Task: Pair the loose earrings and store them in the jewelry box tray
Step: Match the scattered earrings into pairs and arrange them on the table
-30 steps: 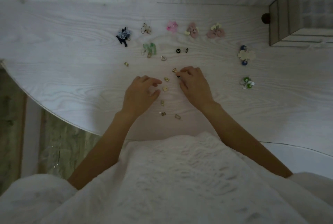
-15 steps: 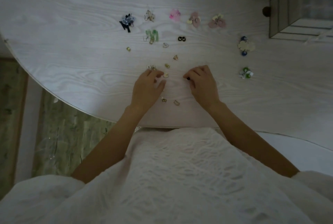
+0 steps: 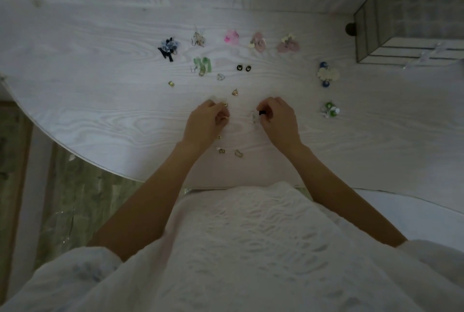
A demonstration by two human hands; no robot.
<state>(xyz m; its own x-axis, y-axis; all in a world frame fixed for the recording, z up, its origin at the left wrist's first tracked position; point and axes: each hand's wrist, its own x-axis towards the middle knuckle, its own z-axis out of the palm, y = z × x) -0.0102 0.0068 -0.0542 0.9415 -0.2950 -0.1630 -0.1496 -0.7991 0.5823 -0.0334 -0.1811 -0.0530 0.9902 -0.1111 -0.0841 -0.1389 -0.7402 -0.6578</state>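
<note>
Loose earrings lie spread on the white wooden table. My left hand is curled, its fingertips pinching a small gold earring; another gold earring lies at its fingertips. My right hand pinches a small black earring just above the table, beside a pale clear earring. A gold heart earring rests between and beyond the hands. A matched black pair sits farther back. The glass jewelry box stands at the far right.
A back row holds blue-black, beige, pink, pink-cream and mauve earrings. Green ones and a silver heart lie closer. Cream-blue and green-white pairs sit right. The table edge curves at left.
My right hand left the gold heart earring on the table and drew back, now pinching the black piece. My left hand's fingers curled shut around a small gold earring.
</note>
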